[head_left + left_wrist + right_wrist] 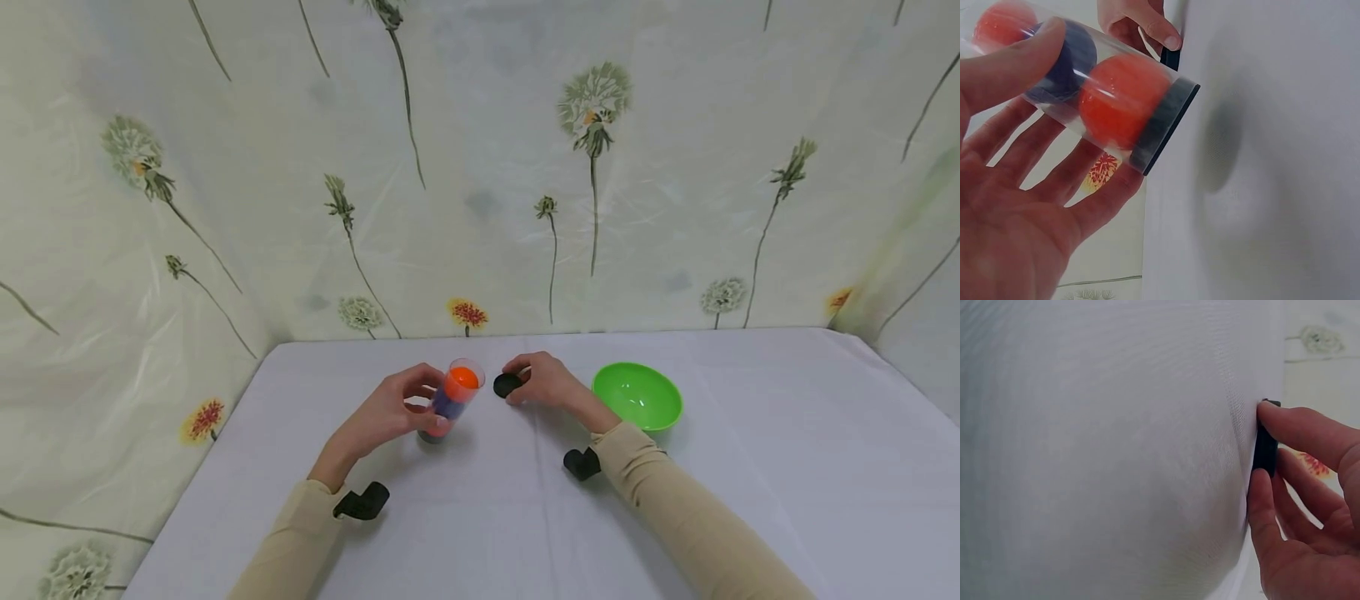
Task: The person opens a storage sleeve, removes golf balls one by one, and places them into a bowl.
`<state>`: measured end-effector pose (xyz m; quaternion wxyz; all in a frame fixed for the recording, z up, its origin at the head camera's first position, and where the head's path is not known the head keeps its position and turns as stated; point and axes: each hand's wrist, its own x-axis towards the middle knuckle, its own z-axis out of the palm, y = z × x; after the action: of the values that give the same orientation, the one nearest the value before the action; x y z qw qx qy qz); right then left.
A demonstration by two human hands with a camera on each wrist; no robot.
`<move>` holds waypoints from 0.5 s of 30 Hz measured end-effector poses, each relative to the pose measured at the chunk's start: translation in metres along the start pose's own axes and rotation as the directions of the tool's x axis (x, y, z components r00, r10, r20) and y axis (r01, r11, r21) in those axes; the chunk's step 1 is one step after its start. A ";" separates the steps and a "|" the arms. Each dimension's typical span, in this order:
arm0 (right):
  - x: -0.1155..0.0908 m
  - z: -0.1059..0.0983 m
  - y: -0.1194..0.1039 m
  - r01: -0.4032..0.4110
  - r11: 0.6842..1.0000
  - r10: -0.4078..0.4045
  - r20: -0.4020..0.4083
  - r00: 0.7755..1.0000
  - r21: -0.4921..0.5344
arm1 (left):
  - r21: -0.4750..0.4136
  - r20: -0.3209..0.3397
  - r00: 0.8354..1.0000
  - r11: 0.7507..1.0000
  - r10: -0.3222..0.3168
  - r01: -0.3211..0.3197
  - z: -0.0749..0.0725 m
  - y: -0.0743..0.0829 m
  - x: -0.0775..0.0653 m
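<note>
My left hand [384, 410] grips a clear plastic tube [1079, 111], its thumb on one side and its fingers on the other. The tube leans to the right, raised off the table in the left wrist view. Inside it an orange ball [1124, 100], a dark blue ball [1071, 65] and another orange ball [1002, 24] sit in a row. A black cap [1166, 125] closes the tube's lower end. To the right, my right hand [551, 383] pinches a round black lid [507, 385] at the tabletop, thumb and fingers on its edge [1266, 447].
A bright green bowl [637, 397] stands right of my right hand, close to the forearm. White cloth covers the table [480, 533]. Behind it hangs a flower-patterned curtain [480, 167]. Black wrist-camera mounts [363, 502] stick out from both sleeves above the table.
</note>
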<state>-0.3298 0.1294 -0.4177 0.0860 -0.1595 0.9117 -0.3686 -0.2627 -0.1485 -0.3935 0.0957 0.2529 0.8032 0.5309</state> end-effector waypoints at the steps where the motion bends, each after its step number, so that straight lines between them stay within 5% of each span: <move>1: 0.000 0.000 0.000 0.000 1.000 0.000 0.002 1.000 0.004 | 0.000 0.001 1.000 1.000 0.000 0.000 0.000 0.000 0.000; 15: -0.001 0.001 0.001 0.005 0.999 -0.005 -0.006 1.000 0.052 | 0.009 -0.003 1.000 1.000 -0.025 0.025 0.002 -0.002 0.002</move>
<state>-0.3285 0.1296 -0.4191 0.0868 -0.1584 0.9016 -0.3930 -0.2635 -0.1462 -0.3959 0.1001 0.2424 0.8089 0.5262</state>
